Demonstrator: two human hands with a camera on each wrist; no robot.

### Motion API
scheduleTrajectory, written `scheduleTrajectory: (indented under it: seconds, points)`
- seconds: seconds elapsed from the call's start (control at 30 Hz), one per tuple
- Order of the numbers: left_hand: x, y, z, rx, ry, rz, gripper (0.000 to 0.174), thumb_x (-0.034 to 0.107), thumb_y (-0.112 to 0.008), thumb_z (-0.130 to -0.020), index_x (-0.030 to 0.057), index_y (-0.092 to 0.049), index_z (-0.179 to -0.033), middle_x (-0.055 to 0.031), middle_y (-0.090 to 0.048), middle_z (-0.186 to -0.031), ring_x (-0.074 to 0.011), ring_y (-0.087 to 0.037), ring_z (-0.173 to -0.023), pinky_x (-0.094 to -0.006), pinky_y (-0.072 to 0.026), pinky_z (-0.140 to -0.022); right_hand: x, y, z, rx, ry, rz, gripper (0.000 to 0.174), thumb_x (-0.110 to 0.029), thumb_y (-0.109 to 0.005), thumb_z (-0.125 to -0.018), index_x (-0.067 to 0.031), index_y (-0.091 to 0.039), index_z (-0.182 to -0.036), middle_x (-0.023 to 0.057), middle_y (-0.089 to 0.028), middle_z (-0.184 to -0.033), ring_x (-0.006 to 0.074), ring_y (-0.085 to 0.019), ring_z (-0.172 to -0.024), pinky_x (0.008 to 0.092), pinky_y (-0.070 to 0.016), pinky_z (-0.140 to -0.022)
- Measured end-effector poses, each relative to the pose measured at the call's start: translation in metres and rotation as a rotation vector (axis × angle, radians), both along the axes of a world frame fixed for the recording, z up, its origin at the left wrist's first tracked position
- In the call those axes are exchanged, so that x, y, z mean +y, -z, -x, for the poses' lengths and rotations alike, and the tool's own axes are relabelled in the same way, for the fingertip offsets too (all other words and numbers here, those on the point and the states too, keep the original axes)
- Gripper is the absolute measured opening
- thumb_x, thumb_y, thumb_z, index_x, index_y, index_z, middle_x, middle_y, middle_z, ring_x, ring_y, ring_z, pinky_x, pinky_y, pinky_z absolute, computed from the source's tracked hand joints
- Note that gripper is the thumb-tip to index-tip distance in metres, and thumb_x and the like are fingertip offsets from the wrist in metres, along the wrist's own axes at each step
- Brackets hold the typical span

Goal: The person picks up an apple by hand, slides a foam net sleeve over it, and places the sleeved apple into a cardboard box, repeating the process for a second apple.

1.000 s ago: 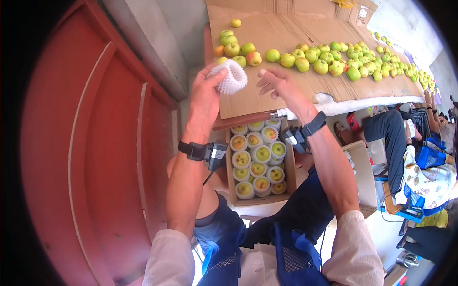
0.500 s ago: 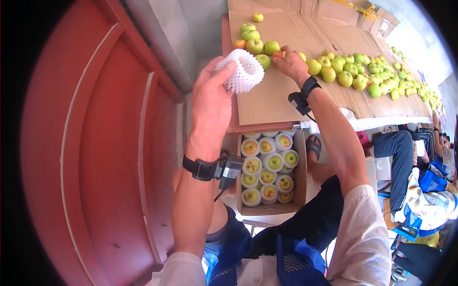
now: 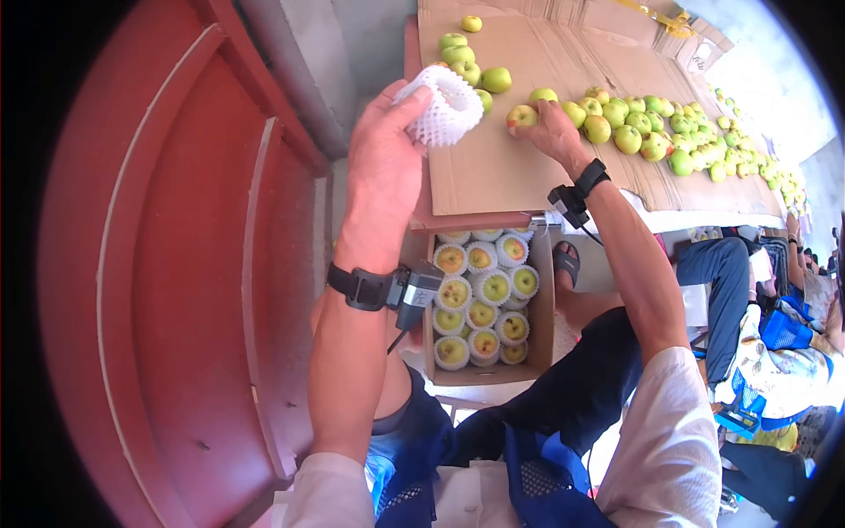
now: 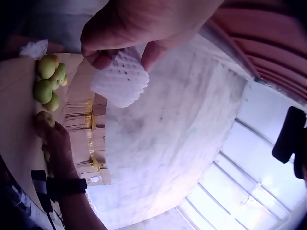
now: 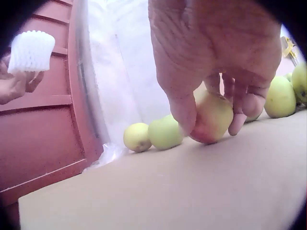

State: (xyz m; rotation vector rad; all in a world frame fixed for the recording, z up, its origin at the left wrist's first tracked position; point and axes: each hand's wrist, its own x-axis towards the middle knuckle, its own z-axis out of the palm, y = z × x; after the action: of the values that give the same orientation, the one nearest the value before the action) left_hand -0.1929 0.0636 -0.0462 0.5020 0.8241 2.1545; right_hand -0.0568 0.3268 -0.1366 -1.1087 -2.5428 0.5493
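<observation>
My left hand [image 3: 387, 163] pinches a white foam net sleeve [image 3: 444, 110] between thumb and fingers, above the left end of the cardboard-covered table; in the left wrist view the sleeve [image 4: 122, 81] hangs from the fingertips. My right hand [image 3: 559, 136] is curled round a red-and-green apple [image 3: 521, 118] on the cardboard. The right wrist view shows thumb and fingers on either side of that apple [image 5: 211, 117], low over the surface. Loose green apples [image 3: 495, 80] lie between the hands and behind the sleeve.
A long band of apples [image 3: 628, 139] runs rightward along the table. Below the table edge stands a carton [image 3: 544, 352] of apples in foam sleeves. A red door [image 3: 194, 264] is at the left; other people sit at the far right.
My right hand has moved left onto the apples, then slightly back right with a red-and-green apple in its fingers. My left hand still holds the sleeve.
</observation>
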Motion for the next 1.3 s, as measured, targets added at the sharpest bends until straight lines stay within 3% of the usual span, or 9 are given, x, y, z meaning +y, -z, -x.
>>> scheduleTrajectory:
  seconds: [0.13,0.27,0.33,0.43,0.57,0.63,0.83,1.17,1.3]
  points:
    - [-0.001,0.000,0.004,0.028,0.057,-0.039,0.034,0.009,-0.065,-0.096,-0.0052,-0.059,-0.126,-0.0116,-0.066,-0.122,-0.0211,-0.060,-0.116,-0.0367,-0.0460,-0.102,-0.018,-0.015,-0.033,0.065,-0.137,0.310,0.076,-0.044,-0.082,-0.075,0.0046,-0.060,-0.130,0.0170,-0.068,-0.117,0.0286,-0.065,-0.110,0.0384,-0.0497,-0.095]
    - [0.001,0.001,0.005,0.002,0.065,-0.040,0.034,0.009,-0.064,-0.096,-0.0058,-0.060,-0.127,-0.0118,-0.065,-0.124,-0.0218,-0.060,-0.118,-0.0371,-0.0449,-0.104,-0.037,-0.003,-0.060,0.210,-0.079,0.126,0.068,-0.045,-0.077,-0.083,0.0018,-0.061,-0.130,0.0107,-0.070,-0.108,0.0229,-0.068,-0.098,0.0335,-0.0498,-0.083]
    - [0.001,0.002,0.005,0.004,0.075,-0.041,0.035,0.009,-0.064,-0.096,-0.0060,-0.059,-0.127,-0.0121,-0.064,-0.125,-0.0222,-0.059,-0.119,-0.0374,-0.0444,-0.105,-0.050,-0.030,-0.073,0.326,-0.086,0.773,0.058,-0.047,-0.068,-0.092,-0.0030,-0.063,-0.129,0.0077,-0.070,-0.109,0.0183,-0.068,-0.098,0.0281,-0.0451,-0.072]
    - [0.001,0.000,0.005,0.002,0.086,-0.040,0.036,0.009,-0.064,-0.096,-0.0062,-0.058,-0.129,-0.0125,-0.063,-0.127,-0.0228,-0.058,-0.121,-0.0382,-0.0433,-0.107,-0.050,-0.021,-0.078,0.455,-0.090,1.105,0.053,-0.049,-0.060,-0.097,-0.0071,-0.064,-0.129,0.0047,-0.069,-0.109,0.0136,-0.064,-0.103,0.0242,-0.0401,-0.069]
    - [0.004,0.001,0.007,0.012,0.113,-0.071,0.038,0.008,-0.064,-0.096,-0.0066,-0.056,-0.131,-0.0130,-0.062,-0.130,-0.0234,-0.056,-0.124,-0.0393,-0.0422,-0.109,-0.059,-0.025,-0.086,0.406,-0.119,1.088,0.054,-0.048,-0.061,-0.097,-0.0061,-0.062,-0.131,0.0053,-0.069,-0.112,0.0134,-0.063,-0.106,0.0251,-0.0412,-0.070]
    - [0.006,0.002,0.007,0.001,0.109,-0.067,0.038,0.008,-0.064,-0.096,-0.0066,-0.056,-0.131,-0.0130,-0.062,-0.130,-0.0233,-0.056,-0.124,-0.0396,-0.0420,-0.109,-0.076,-0.036,-0.087,0.264,-0.118,0.634,0.059,-0.046,-0.066,-0.093,-0.0033,-0.059,-0.133,0.0064,-0.068,-0.116,0.0172,-0.064,-0.105,0.0282,-0.0467,-0.077]
    - [0.008,0.000,0.000,-0.001,0.108,-0.069,0.038,0.007,-0.064,-0.096,-0.0064,-0.056,-0.130,-0.0130,-0.062,-0.129,-0.0231,-0.057,-0.123,-0.0397,-0.0418,-0.110,-0.092,-0.013,-0.080,0.134,-0.194,0.189,0.064,-0.043,-0.075,-0.086,-0.0034,-0.057,-0.133,0.0183,-0.068,-0.117,0.0312,-0.064,-0.114,0.0397,-0.0484,-0.100]
    - [0.008,-0.007,-0.007,-0.048,0.215,-0.089,0.044,0.005,-0.057,-0.094,-0.0109,-0.049,-0.135,-0.0191,-0.058,-0.134,-0.0292,-0.054,-0.128,-0.0433,-0.0411,-0.113,-0.086,-0.010,-0.082,0.127,-0.171,0.212,0.068,-0.045,-0.071,-0.091,-0.0001,-0.052,-0.138,0.0203,-0.065,-0.126,0.0294,-0.062,-0.117,0.0402,-0.0473,-0.101]
    - [0.006,-0.009,-0.011,-0.048,0.289,-0.101,0.052,0.004,-0.056,-0.089,-0.0103,-0.047,-0.138,-0.0191,-0.056,-0.137,-0.0303,-0.051,-0.131,-0.0455,-0.0392,-0.114,-0.104,-0.059,-0.083,0.538,-0.172,0.536,0.060,-0.047,-0.059,-0.099,-0.0005,-0.054,-0.137,0.0165,-0.067,-0.123,0.0259,-0.063,-0.116,0.0392,-0.0480,-0.097]
